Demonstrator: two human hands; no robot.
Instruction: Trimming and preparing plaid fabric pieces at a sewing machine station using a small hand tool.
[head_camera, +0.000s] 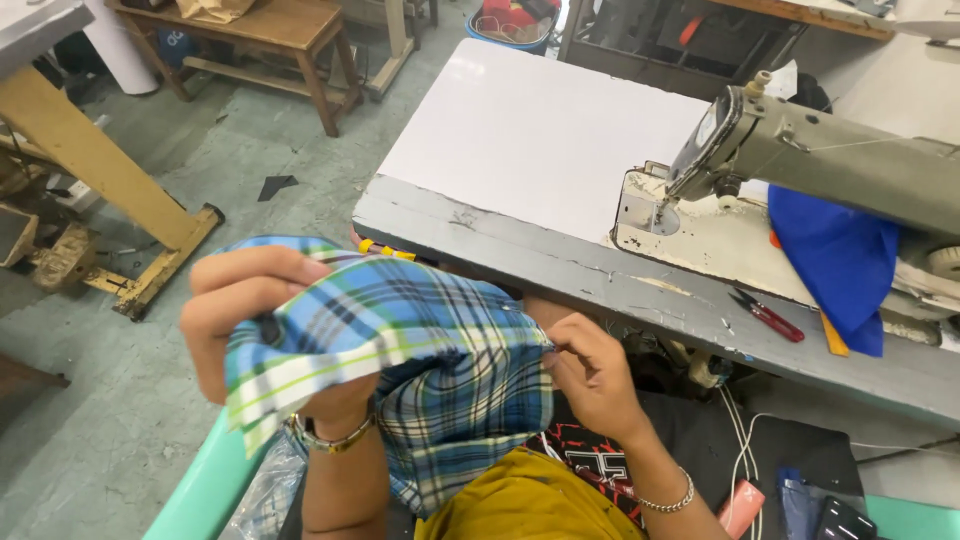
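The left hand (250, 320) and right hand (590, 370) each pinched the blue plaid cloth (420, 370), fingers clamped on opposite edges. Beyond the grip stood the sewing machine (800, 170)

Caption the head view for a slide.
Both hands, left and right, hold blue plaid cloth before a sewing machine.

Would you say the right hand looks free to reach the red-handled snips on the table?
Probably not at once: the right hand pinches the plaid cloth; the red-handled snips lie uncovered nearby.
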